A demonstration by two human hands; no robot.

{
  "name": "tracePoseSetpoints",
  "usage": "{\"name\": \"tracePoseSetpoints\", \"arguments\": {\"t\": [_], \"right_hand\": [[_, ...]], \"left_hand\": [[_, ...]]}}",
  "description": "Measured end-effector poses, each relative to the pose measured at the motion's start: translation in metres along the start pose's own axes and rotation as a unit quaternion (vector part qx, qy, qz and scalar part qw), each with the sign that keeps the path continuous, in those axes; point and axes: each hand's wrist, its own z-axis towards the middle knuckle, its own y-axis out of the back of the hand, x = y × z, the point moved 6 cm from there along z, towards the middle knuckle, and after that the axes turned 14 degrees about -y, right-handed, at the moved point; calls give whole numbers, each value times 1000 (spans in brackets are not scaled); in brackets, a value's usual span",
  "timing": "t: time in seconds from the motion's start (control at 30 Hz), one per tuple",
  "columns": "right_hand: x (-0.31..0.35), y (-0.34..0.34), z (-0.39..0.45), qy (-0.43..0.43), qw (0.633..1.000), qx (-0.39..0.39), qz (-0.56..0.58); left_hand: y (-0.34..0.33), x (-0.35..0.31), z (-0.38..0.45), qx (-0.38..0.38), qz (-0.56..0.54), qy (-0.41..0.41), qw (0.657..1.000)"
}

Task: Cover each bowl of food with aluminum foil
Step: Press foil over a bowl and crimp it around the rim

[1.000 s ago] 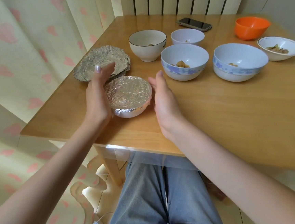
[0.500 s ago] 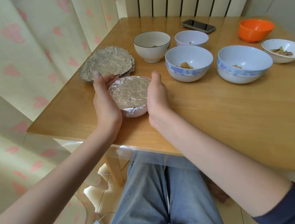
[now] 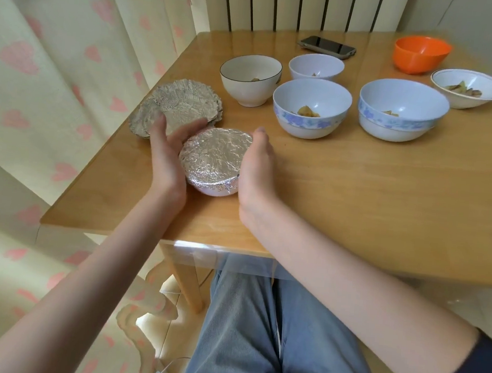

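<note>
While you crimp foil, your left hand (image 3: 167, 155) and right hand (image 3: 256, 169) cup the foil-covered bowl (image 3: 212, 161) at centre-left, fingers curled round its rim. Spare foil sheets (image 3: 180, 103) sit just upper left within reach; five bowls beyond look uncovered.

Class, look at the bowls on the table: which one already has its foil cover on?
The foil-covered bowl nearest the table's front edge, cupped between the left hand and right hand. All the other bowls stand uncovered.
</note>
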Motion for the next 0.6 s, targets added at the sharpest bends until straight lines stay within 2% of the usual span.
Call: {"name": "tracePoseSetpoints", "arguments": {"t": [0.13,0.23,0.3,0.37,0.4,0.43,0.47,0.5,0.53,0.57,0.6], "right_hand": [[3,-2,14,-32,999,25,-33],[5,-2,24,-42,992,102,-57],[13,13,28,2,990,125,-63],[26,44,23,93,989,72,-91],[34,61,14,174,976,30,-126],[39,73,0,264,949,6,-174],[41,78,-16,344,910,1,-230],[39,78,-31,403,869,10,-287],[34,75,-39,441,831,25,-338],[31,70,-46,462,802,43,-375],[30,65,-48,471,787,58,-393]], "left_hand": [[1,0,-6,-44,29,3,999],[3,1,-9,-58,43,1,997],[4,3,-11,-23,63,-1,998],[13,-4,-13,1,79,-29,996],[17,-14,-12,28,100,-83,991],[18,-26,-11,86,138,-150,975],[12,-39,-13,175,184,-211,944],[0,-49,-16,275,246,-249,896],[-10,-52,-16,363,322,-267,833],[-20,-54,-15,431,386,-274,768],[-30,-53,-12,479,429,-264,719]]}}
